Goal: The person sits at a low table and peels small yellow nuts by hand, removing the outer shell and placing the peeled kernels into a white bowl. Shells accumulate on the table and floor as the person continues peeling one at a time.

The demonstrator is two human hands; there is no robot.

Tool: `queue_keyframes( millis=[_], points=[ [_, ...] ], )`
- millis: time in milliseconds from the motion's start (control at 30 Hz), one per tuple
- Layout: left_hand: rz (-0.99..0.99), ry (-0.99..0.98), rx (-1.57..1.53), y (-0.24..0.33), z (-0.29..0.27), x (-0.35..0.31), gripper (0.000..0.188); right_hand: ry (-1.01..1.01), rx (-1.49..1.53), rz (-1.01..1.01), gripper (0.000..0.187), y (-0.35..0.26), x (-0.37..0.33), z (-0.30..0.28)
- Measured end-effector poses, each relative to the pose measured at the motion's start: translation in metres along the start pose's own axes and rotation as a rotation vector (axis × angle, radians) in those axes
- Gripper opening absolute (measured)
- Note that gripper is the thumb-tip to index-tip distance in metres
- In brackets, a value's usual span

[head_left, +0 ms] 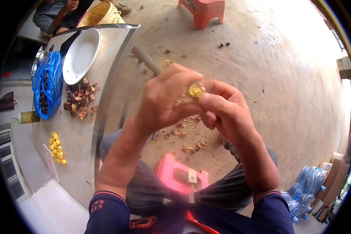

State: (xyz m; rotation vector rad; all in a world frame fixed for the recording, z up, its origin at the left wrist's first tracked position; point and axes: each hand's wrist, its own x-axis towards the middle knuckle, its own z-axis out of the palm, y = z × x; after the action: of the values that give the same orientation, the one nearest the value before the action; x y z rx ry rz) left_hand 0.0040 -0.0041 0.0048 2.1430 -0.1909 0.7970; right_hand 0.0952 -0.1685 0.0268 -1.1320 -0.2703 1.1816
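In front of my chest, my left hand point(162, 99) and my right hand point(227, 107) meet around a small yellow peeled chestnut point(195, 89). The right thumb and bent fingers pinch it from the right. The curled fingers and thumb of my left hand close on its left side, partly blurred. On the table to my left lies a pile of brown shells point(81, 97). Beside the pile, an open blue plastic bag point(55, 78) holds dark unpeeled nuts. Several peeled yellow chestnuts point(56, 148) lie in a group nearer to me.
A white oval basin point(82, 56) stands on the table point(76, 144), near a jar point(29, 117). Shell bits point(187, 140) litter the floor. A pink stool point(175, 171) is between my legs, a red stool point(202, 13) ahead. Plastic bottles point(304, 191) lie right. Another person point(52, 17) sits beyond a basket point(101, 15).
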Motion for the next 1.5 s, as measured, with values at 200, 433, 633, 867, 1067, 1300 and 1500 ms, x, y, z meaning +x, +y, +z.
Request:
queue_keyframes(
  millis=[200,433,633,867,1067,1300,1500],
  points=[
    [0.033,0.047,0.047,0.005,-0.004,0.003,0.027,-0.134,0.101,0.090,0.039,-0.001,0.000,-0.008],
    [0.063,-0.043,0.088,0.007,-0.004,0.001,0.028,-0.209,0.163,0.204,0.032,-0.002,0.006,-0.021],
    [0.047,-0.182,0.016,0.008,-0.005,0.000,0.033,-0.244,0.129,0.276,0.028,-0.002,0.009,-0.025],
    [-0.077,-0.277,-0.199,0.005,-0.008,-0.004,0.041,-0.313,0.151,0.324,0.019,-0.002,0.010,-0.026],
    [-0.108,-0.240,-0.220,0.005,-0.005,-0.003,0.044,-0.242,0.053,0.256,0.016,0.000,0.011,-0.019],
    [-0.139,-0.273,-0.194,0.003,-0.003,-0.004,0.045,-0.166,0.094,0.208,0.016,0.009,0.011,-0.016],
    [-0.092,-0.279,-0.209,0.001,0.001,-0.003,0.047,-0.151,0.150,0.170,0.014,0.014,0.009,-0.015]
  ],
)
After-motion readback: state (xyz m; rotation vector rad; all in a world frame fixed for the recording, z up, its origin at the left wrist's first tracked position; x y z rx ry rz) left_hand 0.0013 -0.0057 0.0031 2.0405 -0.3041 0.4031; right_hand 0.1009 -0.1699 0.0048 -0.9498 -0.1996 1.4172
